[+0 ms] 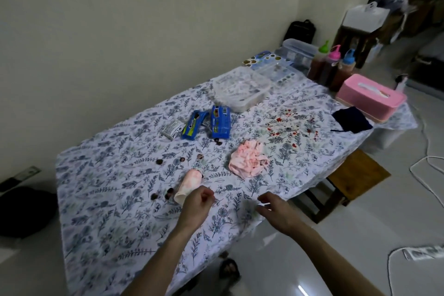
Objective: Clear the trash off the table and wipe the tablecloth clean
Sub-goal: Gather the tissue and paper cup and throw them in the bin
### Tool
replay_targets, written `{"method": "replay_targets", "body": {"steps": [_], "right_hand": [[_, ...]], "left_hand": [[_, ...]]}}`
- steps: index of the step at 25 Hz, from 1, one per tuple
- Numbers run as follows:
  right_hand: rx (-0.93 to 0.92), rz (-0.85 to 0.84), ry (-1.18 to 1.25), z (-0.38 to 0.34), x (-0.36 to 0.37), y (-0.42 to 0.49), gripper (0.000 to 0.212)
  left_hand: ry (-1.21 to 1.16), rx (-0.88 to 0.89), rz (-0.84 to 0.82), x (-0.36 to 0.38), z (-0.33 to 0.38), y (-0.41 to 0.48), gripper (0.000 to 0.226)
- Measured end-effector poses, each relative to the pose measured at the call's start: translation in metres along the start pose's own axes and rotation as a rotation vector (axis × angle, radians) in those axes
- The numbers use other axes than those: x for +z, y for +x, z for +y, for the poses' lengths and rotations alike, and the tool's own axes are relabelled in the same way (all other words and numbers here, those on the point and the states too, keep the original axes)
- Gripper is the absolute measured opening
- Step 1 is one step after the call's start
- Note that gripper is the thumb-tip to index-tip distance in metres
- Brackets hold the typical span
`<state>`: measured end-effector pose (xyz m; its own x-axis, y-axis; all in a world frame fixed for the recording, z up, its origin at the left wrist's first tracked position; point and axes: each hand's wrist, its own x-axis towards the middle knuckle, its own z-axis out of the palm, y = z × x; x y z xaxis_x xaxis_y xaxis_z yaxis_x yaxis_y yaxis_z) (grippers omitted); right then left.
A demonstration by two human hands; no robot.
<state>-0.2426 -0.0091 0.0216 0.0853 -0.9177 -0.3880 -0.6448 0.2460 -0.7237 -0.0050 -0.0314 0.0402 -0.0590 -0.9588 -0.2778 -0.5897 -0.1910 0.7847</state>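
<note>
A floral tablecloth (pixel 115 204) covers the table. On it lie two blue snack wrappers (pixel 206 122), a small white wrapper (pixel 171 128), a crumpled pink-stained tissue (pixel 247 161), a rolled stained tissue (pixel 188 184) and several dark crumbs (pixel 159 161). Red spots (pixel 289 125) stain the cloth at the right. My left hand (pixel 195 206) hovers just below the rolled tissue, fingers curled, holding nothing. My right hand (pixel 276 211) is over the table's near right edge, fingers apart and empty.
A clear plastic tray (pixel 240 89), lidded containers (pixel 298 51), three sauce bottles (pixel 331 65), a pink tissue box (pixel 371 96) and a dark cloth (pixel 352 119) stand at the far end. A wooden stool (pixel 353 178) and cables (pixel 425 163) are at the right.
</note>
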Motion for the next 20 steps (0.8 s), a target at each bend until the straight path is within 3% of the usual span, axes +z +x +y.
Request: {"method": "replay_targets", "body": {"steps": [5,10,14,16,20], "right_hand": [[-0.023,-0.058,-0.047,-0.005,-0.007,0.049,0.034],[-0.058,-0.055,-0.128,-0.012,-0.012,0.098,0.030],[-0.189,0.268,-0.252,-0.016,-0.017,0.128,0.033],[-0.178,0.291,-0.327,-0.015,-0.022,0.140,0.048],[-0.142,0.176,-0.440,-0.009,-0.028,0.175,0.100]], "left_hand": [[0.132,-0.061,0.235,-0.018,-0.018,0.052,0.021],[0.279,-0.123,0.187,-0.027,-0.040,0.091,0.027],[0.247,-0.164,0.144,-0.025,-0.062,0.098,0.043],[0.167,-0.235,0.105,-0.029,-0.066,0.093,0.059],[0.138,-0.296,0.018,-0.026,-0.074,0.082,0.091]]}}
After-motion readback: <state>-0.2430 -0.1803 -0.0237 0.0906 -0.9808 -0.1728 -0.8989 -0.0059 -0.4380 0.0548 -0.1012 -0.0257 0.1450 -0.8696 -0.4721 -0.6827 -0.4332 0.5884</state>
